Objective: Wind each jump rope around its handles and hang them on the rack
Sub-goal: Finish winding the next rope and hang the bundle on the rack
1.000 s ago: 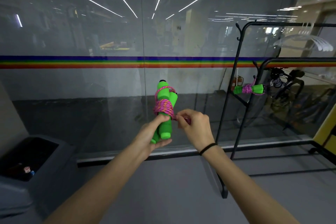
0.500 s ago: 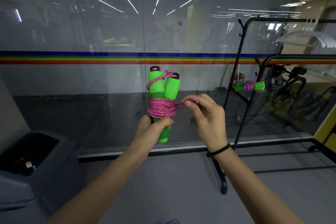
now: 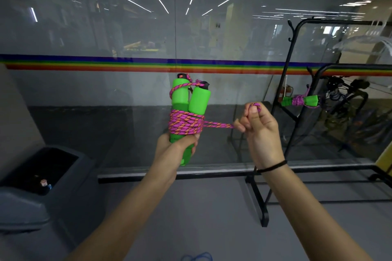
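Note:
My left hand [image 3: 175,146] grips the lower ends of two green foam handles [image 3: 188,99], held upright side by side. Pink-and-orange rope [image 3: 185,123] is wound several times around their middle. A short taut stretch of that rope runs right to my right hand [image 3: 257,128], whose fingers are closed on the rope's end loop. A second wound jump rope [image 3: 300,100] with green handles hangs on the black rack [image 3: 282,95] to the right.
A glass wall with a rainbow stripe [image 3: 127,65] stands just ahead. A grey bin [image 3: 42,178] sits at lower left. The rack's black base bars [image 3: 262,205] lie on the floor. A bit of blue rope [image 3: 197,257] shows at the bottom edge.
My left hand turned the handles upright and slid lower. My right hand drew the rope end out to the right, away from the bundle, pulling it taut.

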A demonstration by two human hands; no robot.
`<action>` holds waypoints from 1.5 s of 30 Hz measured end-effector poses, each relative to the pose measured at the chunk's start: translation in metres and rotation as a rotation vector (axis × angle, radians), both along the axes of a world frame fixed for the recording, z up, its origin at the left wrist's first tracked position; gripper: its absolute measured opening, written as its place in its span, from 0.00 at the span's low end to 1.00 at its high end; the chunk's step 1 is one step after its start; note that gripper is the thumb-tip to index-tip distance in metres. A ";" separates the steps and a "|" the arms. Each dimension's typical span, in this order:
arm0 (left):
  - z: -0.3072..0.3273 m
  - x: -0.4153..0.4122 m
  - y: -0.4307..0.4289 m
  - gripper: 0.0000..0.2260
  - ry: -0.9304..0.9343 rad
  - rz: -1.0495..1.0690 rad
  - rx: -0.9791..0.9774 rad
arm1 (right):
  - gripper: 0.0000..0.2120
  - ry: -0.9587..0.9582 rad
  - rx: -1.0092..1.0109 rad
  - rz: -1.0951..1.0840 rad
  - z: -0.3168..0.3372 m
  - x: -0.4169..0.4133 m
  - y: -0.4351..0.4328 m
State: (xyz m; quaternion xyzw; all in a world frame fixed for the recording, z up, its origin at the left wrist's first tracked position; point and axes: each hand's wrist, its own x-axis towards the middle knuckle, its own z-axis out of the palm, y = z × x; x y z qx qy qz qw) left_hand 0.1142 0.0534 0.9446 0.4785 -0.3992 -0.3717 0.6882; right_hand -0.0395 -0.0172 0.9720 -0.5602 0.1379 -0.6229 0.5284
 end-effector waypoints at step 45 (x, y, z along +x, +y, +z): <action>0.014 -0.025 0.011 0.16 -0.718 0.190 -0.048 | 0.05 0.608 -0.167 -0.229 0.023 -0.002 0.042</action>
